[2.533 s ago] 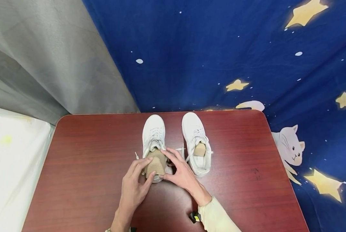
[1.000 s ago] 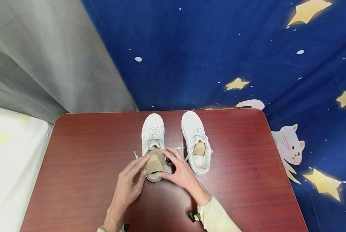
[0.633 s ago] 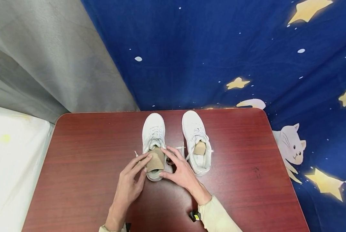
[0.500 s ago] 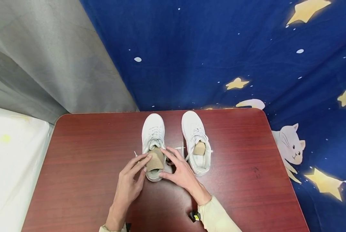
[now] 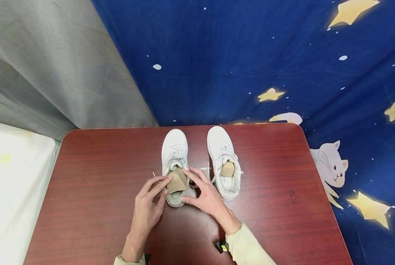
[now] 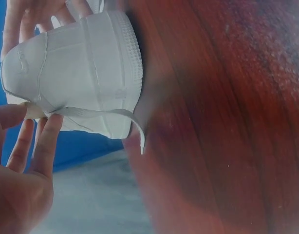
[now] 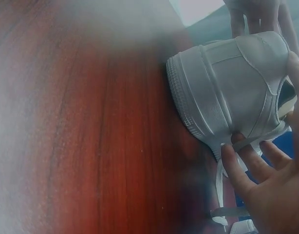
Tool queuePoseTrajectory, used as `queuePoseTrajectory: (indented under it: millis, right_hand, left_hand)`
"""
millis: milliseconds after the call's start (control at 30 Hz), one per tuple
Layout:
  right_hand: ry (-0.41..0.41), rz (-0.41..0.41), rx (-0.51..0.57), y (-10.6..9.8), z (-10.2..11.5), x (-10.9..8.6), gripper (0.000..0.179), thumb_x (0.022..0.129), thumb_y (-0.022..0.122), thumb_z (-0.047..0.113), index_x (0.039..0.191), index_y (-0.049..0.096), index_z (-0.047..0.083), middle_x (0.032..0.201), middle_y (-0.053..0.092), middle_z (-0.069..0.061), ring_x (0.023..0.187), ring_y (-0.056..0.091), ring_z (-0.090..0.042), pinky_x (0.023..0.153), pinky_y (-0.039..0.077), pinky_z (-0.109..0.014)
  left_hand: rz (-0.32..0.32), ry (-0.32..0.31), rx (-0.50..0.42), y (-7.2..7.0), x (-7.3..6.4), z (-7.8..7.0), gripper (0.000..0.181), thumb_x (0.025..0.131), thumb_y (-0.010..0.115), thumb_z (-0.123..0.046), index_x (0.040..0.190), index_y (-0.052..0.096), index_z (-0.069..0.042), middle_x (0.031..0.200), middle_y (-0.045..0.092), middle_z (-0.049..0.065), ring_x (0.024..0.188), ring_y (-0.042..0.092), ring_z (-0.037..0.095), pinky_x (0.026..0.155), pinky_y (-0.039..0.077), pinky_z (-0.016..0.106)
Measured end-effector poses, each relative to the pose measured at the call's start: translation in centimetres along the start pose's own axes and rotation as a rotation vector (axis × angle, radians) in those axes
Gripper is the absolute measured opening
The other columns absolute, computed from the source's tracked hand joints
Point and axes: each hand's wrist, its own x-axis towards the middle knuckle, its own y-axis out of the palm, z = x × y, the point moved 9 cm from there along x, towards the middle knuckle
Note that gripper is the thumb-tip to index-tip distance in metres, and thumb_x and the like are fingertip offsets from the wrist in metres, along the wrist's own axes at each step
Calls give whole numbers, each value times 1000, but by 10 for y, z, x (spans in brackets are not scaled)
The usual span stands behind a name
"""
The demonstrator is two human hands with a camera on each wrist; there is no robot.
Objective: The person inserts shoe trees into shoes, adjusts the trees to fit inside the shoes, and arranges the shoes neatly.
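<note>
A white sneaker (image 5: 175, 147) stands on the table, toe away from me, with a tan cardboard insert (image 5: 177, 182) in its opening. My left hand (image 5: 148, 206) pinches the insert's left edge between thumb and fingers, and some fingers lie against the sneaker's side in the left wrist view. My right hand (image 5: 205, 193) holds the same sneaker from the right. In the right wrist view its thumb is at the heel rim and its fingers (image 7: 237, 165) are by the lace and side wall. The insert's front end is hidden inside the sneaker.
A second white sneaker (image 5: 220, 143) stands to the right, a tan cardboard piece (image 5: 227, 169) in its opening. Loose laces (image 7: 219, 190) hang beside the held sneaker. The reddish-brown table (image 5: 111, 165) has its far edge just beyond the toes, against curtains (image 5: 197, 73).
The cardboard insert has shifted forward and down into the left sneaker, baring more of the heel area. My left hand has drawn slightly left and changed its hold; the right hand stays about still.
</note>
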Motion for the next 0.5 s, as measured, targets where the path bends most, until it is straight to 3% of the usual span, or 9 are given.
queuePoseTrajectory:
  millis: [267,500]
  right_hand:
    - [-16,-4,28,1,1,1,81,82,72,58,151,42,30,153,39,-1,112,62,-18,90,52,-32]
    - [-24,-3,45,0,2,1,80,82,72,58,151,43,28,153,39,-2,115,60,-18,90,53,-33]
  left_hand:
    - [-31,-51,1,-1,3,9,52,75,71,18,117,75,-12,115,67,3,95,68,18,74,53,13]
    - [-29,-48,-1,-1,6,9,45,76,75,12,113,77,-13,112,68,1,87,68,15,65,56,20]
